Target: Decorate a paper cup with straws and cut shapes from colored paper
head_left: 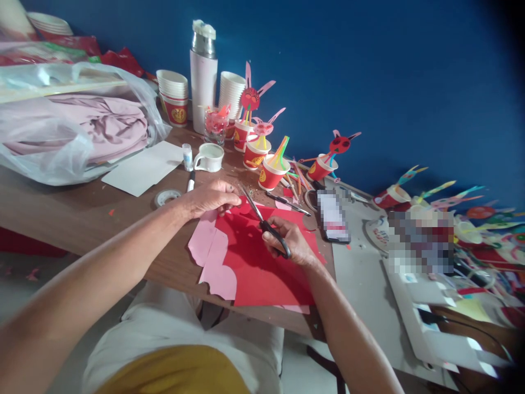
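Observation:
My right hand (pixel 289 238) is wrapped round the black handles of a pair of scissors (pixel 255 209). The blades point up and left, towards the fingertips of my left hand (pixel 215 197). Those fingers are closed in a pinch on a small piece of red paper (pixel 245 203) beside the blades; its outline is partly hidden. Beneath both hands lies a large red sheet (pixel 262 279). Cut pink paper (pixel 217 260) sticks out from under its left side.
A black pen (pixel 288 203) and a phone (pixel 334 216) lie right of the hands. Behind stand a white mug (pixel 210 157), a glass of scraps (pixel 216 126), a flask (pixel 204 82) and paper cups (pixel 273 174) with paper figures. A plastic bag (pixel 82 126) sits left, a laptop (pixel 410 306) right.

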`<state>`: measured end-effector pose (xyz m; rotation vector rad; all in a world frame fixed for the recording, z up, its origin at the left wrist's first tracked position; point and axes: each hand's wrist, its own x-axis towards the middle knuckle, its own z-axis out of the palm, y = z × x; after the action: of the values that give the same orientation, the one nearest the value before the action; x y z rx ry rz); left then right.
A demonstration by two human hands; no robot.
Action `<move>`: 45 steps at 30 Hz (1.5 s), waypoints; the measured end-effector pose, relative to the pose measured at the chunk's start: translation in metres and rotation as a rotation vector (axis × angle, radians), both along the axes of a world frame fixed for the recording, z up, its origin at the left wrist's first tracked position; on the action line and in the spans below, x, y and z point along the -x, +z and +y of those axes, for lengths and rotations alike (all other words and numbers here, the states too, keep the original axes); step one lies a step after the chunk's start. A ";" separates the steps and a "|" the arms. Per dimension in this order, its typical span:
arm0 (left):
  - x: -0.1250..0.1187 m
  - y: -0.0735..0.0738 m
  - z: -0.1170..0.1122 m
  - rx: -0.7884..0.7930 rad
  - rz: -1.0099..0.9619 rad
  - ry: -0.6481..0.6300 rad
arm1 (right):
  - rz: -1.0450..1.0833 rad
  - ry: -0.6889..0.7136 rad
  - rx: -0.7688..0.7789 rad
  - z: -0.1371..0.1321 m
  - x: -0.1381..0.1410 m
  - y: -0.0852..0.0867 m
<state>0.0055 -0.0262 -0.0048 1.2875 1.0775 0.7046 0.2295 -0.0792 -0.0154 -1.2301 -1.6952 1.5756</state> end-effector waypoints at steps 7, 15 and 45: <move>-0.002 0.000 0.000 -0.100 0.037 0.070 | -0.182 -0.177 -0.190 0.012 -0.008 -0.010; -0.007 0.001 -0.003 -0.157 0.146 0.149 | -0.694 -0.144 -0.678 0.010 -0.016 0.001; -0.007 -0.002 -0.006 -0.224 0.284 0.226 | -0.138 -0.331 -0.440 0.018 -0.015 -0.014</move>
<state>0.0123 -0.0320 -0.0066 1.5031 1.4225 0.8472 0.2446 -0.0610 -0.0291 -1.3201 -1.6956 0.8838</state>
